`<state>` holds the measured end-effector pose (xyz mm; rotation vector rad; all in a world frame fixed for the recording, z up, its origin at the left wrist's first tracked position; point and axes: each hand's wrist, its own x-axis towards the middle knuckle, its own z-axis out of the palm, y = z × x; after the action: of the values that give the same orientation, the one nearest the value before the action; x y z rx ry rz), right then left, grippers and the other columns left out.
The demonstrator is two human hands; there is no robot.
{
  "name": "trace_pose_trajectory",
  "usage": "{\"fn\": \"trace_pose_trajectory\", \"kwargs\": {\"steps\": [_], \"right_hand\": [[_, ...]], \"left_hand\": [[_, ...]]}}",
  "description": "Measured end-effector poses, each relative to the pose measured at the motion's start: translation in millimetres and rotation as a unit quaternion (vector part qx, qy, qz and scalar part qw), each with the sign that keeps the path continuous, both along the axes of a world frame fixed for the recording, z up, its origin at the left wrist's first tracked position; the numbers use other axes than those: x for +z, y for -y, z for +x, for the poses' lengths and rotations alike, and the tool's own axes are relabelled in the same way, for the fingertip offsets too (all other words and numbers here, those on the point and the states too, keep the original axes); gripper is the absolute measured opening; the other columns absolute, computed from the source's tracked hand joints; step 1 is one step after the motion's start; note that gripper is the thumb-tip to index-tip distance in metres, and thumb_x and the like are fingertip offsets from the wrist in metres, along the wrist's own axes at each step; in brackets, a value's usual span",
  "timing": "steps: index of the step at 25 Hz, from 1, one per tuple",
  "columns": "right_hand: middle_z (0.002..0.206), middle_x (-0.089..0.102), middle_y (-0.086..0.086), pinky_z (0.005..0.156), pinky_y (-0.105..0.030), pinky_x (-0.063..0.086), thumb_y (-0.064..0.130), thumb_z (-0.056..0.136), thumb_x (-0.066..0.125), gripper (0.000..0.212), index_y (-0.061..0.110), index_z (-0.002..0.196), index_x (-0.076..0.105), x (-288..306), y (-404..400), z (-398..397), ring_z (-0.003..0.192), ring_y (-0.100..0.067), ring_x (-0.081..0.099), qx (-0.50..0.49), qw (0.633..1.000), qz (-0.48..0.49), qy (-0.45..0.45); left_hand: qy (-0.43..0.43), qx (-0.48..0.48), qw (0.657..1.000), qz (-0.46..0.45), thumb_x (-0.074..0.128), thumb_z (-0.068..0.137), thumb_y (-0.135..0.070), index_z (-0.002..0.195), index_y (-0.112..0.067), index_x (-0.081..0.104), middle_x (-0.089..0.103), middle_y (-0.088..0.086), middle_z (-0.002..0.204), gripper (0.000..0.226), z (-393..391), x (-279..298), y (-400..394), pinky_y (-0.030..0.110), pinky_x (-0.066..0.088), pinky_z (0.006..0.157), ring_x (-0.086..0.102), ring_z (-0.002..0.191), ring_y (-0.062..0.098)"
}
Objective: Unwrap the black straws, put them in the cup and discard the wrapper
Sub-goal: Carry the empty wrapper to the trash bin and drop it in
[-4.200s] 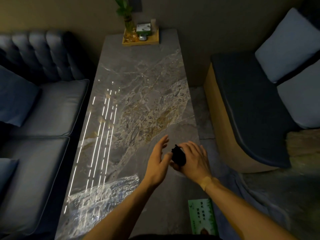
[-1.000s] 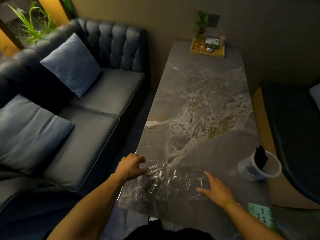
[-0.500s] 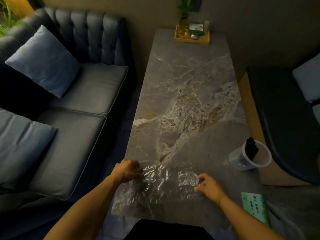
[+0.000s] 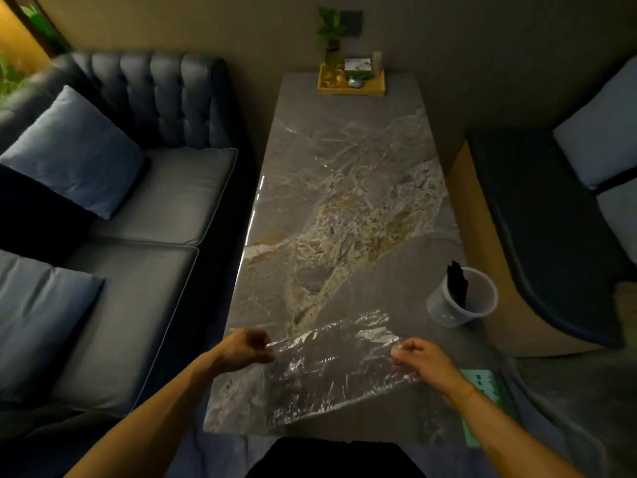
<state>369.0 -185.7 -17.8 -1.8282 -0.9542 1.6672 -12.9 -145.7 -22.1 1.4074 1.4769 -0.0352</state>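
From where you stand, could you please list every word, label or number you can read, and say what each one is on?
None of the print can be read.
Green packet at the table's near right edge: dark print, too blurred to read.
Clear cup holding the black straws: faint marks low on its wall, too small to read.
Small box on the wooden tray: a green and white pattern, no legible text.

I see both bare forearms reaching forward from the lower edge, angled toward each other; my left hand (image 4: pixel 246 348) has its fingers curled in a pinch, knuckles up; my right hand (image 4: pixel 422 362) is likewise curled and pinching, level with it and well apart.
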Motion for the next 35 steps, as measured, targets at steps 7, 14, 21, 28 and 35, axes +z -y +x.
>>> {"fn": "trace_pose_trajectory", "kwargs": {"steps": [7, 14, 21, 28, 35], "right_hand": [[0.091, 0.075, -0.007, 0.061, -0.031, 0.058, 0.014, 0.072, 0.079, 0.032, 0.016, 0.101, 0.066, 18, 47, 26, 0.075, -0.02, 0.071, -0.166, 0.977, -0.03, -0.13], [0.079, 0.074, -0.007, 0.062, -0.03, 0.061, 0.005, 0.071, 0.072, 0.018, 0.012, 0.087, 0.066, 18, 122, 2, 0.068, -0.019, 0.069, -0.457, 0.846, -0.002, -0.274], [0.091, 0.076, -0.004, 0.068, -0.033, 0.06, 0.002, 0.085, 0.063, 0.013, 0.014, 0.086, 0.059, 21, 207, -39, 0.082, -0.019, 0.07, -0.57, 0.781, 0.02, -0.256], [0.095, 0.073, -0.011, 0.069, -0.032, 0.058, 0.009, 0.081, 0.073, 0.02, 0.01, 0.1, 0.068, 30, 277, -52, 0.083, -0.025, 0.069, -0.63, 0.765, 0.075, -0.108], [0.066, 0.074, -0.003, 0.059, -0.021, 0.055, 0.002, 0.088, 0.064, 0.004, 0.006, 0.087, 0.066, 63, 377, 1, 0.061, -0.012, 0.069, -0.635, 0.763, 0.122, 0.024]], "left_hand": [[0.141, 0.029, 0.988, -0.055, 0.073, 0.084, -0.011, 0.082, -0.015, 0.063, 0.071, 0.008, 0.085, 0.012, 43, 7, -5, 0.021, 0.051, 0.063, 0.063, 0.075, 0.014], [0.232, -0.047, 0.969, -0.073, 0.073, 0.084, -0.008, 0.081, -0.011, 0.061, 0.069, 0.011, 0.081, 0.013, 68, 6, 2, 0.024, 0.048, 0.062, 0.06, 0.075, 0.021], [0.235, -0.138, 0.96, -0.065, 0.069, 0.087, -0.005, 0.083, -0.005, 0.059, 0.06, 0.019, 0.081, 0.011, 107, 10, 18, 0.014, 0.045, 0.053, 0.052, 0.066, 0.016], [0.265, -0.23, 0.935, -0.052, 0.068, 0.089, -0.016, 0.087, -0.004, 0.057, 0.064, 0.012, 0.085, 0.017, 185, 20, 82, 0.019, 0.047, 0.064, 0.057, 0.076, 0.013], [0.249, -0.327, 0.904, -0.118, 0.071, 0.083, -0.004, 0.086, -0.014, 0.056, 0.063, 0.006, 0.082, 0.019, 290, 31, 171, 0.023, 0.05, 0.065, 0.06, 0.077, 0.015]]}}
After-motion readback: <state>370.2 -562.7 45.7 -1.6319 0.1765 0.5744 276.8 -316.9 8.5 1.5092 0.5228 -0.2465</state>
